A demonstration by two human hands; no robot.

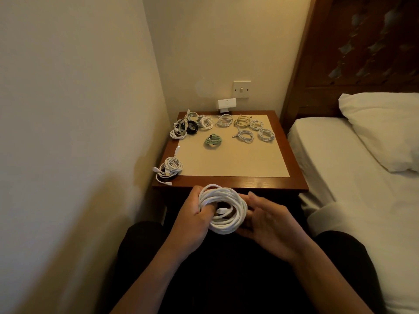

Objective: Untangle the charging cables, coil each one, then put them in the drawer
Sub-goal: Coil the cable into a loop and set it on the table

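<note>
1 green coil, 1 beige coil, 1 pillow — 1 white coil held.

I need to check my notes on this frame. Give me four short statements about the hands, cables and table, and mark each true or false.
1. The left hand grips the white coil. True.
2. The green cable lies in a drawer. False: it lies on the table.
3. The right hand rests on the pillow. False: it touches the white coil.
4. A black cable lies at the table's back left. True.
</note>
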